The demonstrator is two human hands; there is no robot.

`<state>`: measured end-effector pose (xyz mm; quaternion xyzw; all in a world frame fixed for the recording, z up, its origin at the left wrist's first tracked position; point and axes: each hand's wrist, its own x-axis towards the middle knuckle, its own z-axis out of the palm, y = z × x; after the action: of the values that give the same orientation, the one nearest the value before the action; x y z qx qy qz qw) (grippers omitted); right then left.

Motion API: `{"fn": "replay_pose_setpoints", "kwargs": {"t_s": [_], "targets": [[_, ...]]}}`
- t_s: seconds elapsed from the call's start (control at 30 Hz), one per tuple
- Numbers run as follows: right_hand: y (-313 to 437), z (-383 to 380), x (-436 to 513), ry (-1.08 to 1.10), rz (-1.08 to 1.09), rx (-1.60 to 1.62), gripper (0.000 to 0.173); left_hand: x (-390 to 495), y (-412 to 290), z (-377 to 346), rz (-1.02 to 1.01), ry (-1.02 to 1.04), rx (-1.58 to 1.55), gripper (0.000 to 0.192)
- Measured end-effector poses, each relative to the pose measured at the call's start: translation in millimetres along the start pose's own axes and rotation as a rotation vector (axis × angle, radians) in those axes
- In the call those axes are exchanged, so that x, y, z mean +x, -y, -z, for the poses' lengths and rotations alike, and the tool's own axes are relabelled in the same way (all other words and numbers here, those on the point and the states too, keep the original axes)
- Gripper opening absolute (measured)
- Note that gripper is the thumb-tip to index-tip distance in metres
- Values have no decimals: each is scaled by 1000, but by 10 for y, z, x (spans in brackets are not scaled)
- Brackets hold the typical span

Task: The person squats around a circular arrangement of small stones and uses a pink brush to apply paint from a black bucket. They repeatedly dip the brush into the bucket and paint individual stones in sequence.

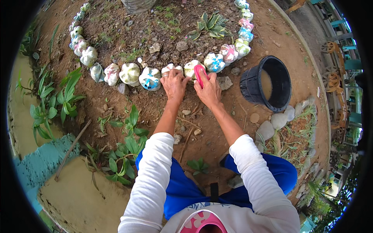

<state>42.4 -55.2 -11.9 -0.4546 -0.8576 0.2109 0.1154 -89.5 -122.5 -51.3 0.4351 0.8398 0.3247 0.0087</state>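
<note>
A curved border of painted plastic bottle bottoms (150, 78) stands in the soil, worn white with blue, pink and yellow-green patches. My right hand (210, 89) is closed around a pink scrub brush (200, 75), whose underside is hidden; it lies against the right side of a yellowish bottle bottom (192, 67). With its fingers, my left hand (174, 86) rests on the whitish bottle bottom (172, 67) just to the left, its thumb reaching towards the yellowish one. A ring shows on a left finger. A black bucket (247, 84) of murky water stands tilted in view at the right.
Within the border are a variegated plant (212, 26), stones and a trunk base (138, 5). Leafy plants (131, 145) and a stick (72, 148) lie left, beside a concrete block (84, 192). Rounded stones (265, 130) edge a grassy patch at the right.
</note>
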Motion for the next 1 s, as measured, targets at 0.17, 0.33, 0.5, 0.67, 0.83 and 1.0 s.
{"fn": "replay_pose_setpoints", "kwargs": {"t_s": [0.17,0.33,0.5,0.67,0.83,1.0], "targets": [[128,58,447,-44,-126,-79,45,35,-89,-15,-10,20,17,29],[220,62,369,17,-102,-104,49,37,-52,7,25,38,12,25],[188,25,285,-1,-104,-58,53,42,-42,1,6,31,2,23],[228,47,489,-5,-193,-96,54,49,-55,-6,12,41,18,26],[308,-81,41,-6,-65,-117,56,39,-20,12,29,39,13,24],[181,64,519,2,-185,-92,52,64,-74,3,28,56,-5,23]]}}
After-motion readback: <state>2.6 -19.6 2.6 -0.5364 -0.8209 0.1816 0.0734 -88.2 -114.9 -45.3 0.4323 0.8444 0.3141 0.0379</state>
